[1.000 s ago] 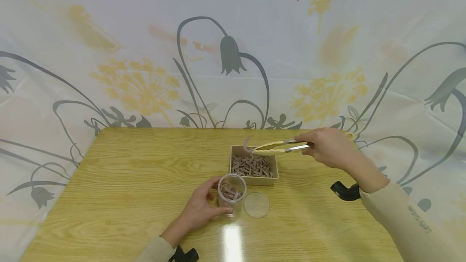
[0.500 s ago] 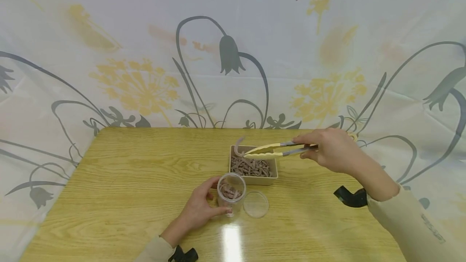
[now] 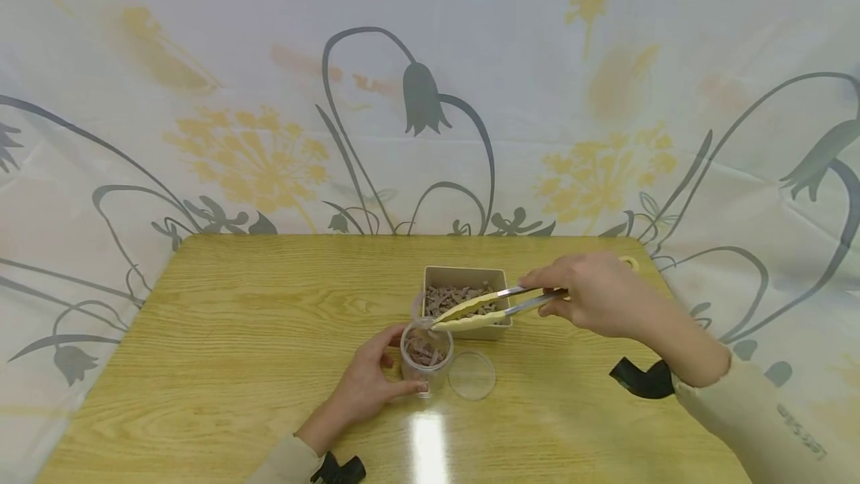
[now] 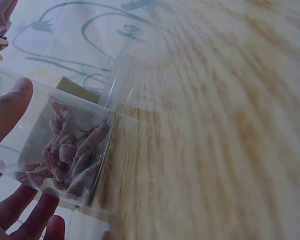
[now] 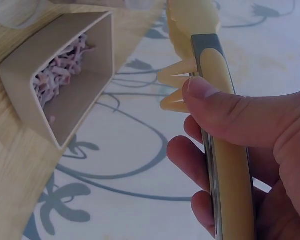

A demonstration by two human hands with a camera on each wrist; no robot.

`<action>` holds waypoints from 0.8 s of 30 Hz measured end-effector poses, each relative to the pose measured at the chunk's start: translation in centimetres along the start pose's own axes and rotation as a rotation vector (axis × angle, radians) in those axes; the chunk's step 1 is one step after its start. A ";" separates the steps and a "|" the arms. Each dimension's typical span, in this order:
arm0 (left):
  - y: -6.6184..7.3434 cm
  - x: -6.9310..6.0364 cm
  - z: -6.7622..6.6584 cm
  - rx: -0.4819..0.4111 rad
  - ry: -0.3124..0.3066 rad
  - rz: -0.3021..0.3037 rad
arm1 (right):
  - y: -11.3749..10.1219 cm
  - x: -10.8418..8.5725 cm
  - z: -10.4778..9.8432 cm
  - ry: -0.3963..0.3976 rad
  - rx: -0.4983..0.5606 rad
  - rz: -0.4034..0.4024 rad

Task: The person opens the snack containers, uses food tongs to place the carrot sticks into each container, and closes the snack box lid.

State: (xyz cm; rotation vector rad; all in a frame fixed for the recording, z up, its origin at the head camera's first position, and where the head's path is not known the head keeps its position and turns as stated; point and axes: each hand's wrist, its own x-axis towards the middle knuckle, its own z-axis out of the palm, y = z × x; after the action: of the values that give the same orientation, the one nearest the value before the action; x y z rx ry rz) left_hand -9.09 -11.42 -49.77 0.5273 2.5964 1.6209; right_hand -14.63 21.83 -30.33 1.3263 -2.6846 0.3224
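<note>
My left hand grips a clear jar at its left side; reddish-brown strips lie in its bottom, also plain in the left wrist view. My right hand holds yellow-tipped tongs by their handles, thumb on one side and fingers on the other in the right wrist view. The tong tips are at the jar's mouth, and a pale curved strip hangs from them by the rim. Behind the jar, a beige box contains many brownish strips.
A clear round lid lies flat on the wooden table, just right of the jar. A patterned cloth hangs behind the table's far edge.
My right hand has brought the tongs and strip from above the box down and toward the left, to the jar's mouth. My left hand and the jar have stayed in place.
</note>
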 end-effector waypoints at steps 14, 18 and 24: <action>-0.1 0.1 0.0 0.009 0.000 0.003 | -0.8 0.8 0.4 -0.074 -0.074 -0.034; -0.1 0.0 0.0 0.010 -0.002 -0.003 | -0.9 0.9 0.6 -0.085 -0.094 -0.034; -0.1 0.0 0.0 0.009 -0.004 0.008 | -1.0 0.9 0.8 -0.100 -0.111 -0.023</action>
State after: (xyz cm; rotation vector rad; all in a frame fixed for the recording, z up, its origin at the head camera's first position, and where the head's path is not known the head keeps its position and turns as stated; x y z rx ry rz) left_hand -9.12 -11.47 -49.89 0.5418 2.6036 1.6093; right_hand -14.41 20.38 -30.75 1.3742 -2.7202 0.1056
